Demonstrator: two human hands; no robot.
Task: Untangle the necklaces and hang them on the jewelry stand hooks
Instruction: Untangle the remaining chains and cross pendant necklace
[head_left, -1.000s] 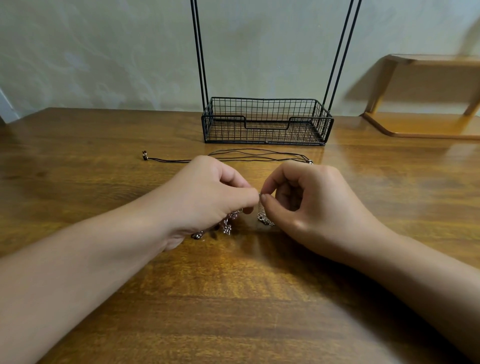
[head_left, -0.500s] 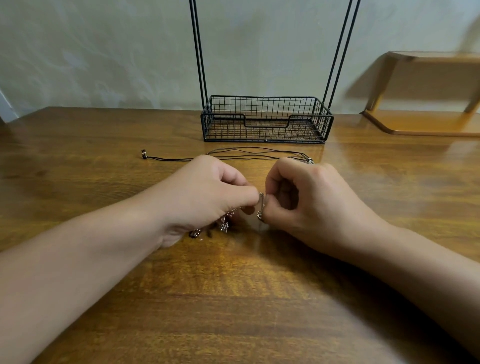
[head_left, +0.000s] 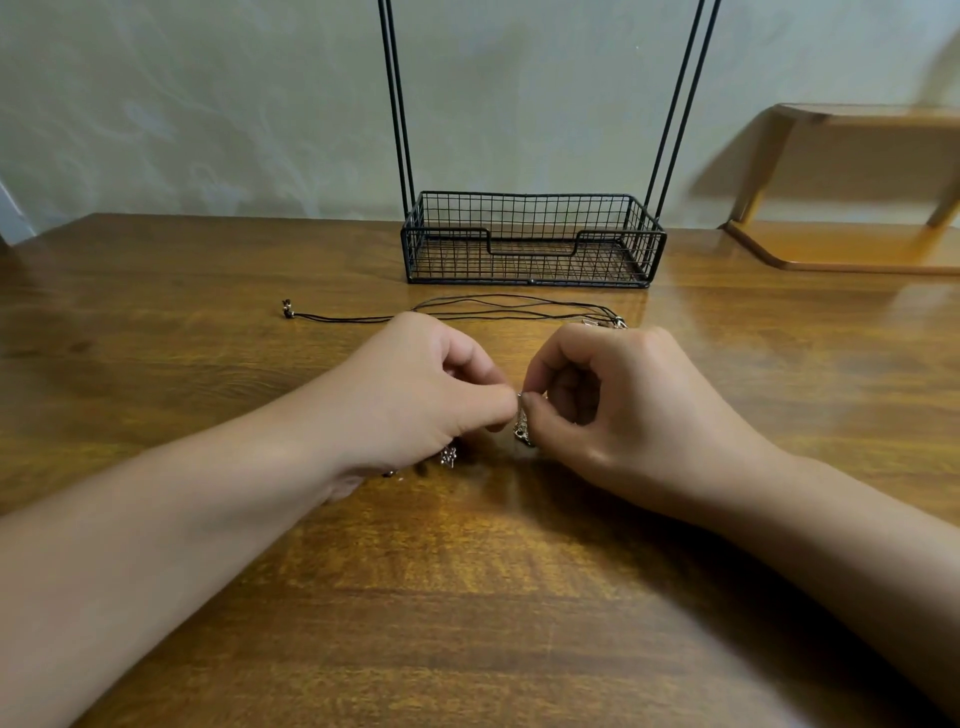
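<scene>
A silvery chain necklace (head_left: 522, 430) hangs between my two hands just above the table. My left hand (head_left: 415, 395) pinches one part of it, and small charms (head_left: 448, 457) dangle below that hand. My right hand (head_left: 613, 405) pinches the chain right beside it, fingertips nearly touching. A black cord necklace (head_left: 467, 312) lies stretched on the table behind my hands, its knotted end (head_left: 287, 308) at the left. The black wire jewelry stand (head_left: 530, 244) stands further back, with its basket base and two pairs of upright rods (head_left: 397, 104); its hooks are out of view.
The wooden table (head_left: 467, 597) stretches wide on all sides. A light wooden shelf piece (head_left: 841, 244) sits at the back right against the wall.
Both hands stayed close together, working the chain. The right hand dipped toward the table, then rose slightly; the hanging chain piece shifted with it.
</scene>
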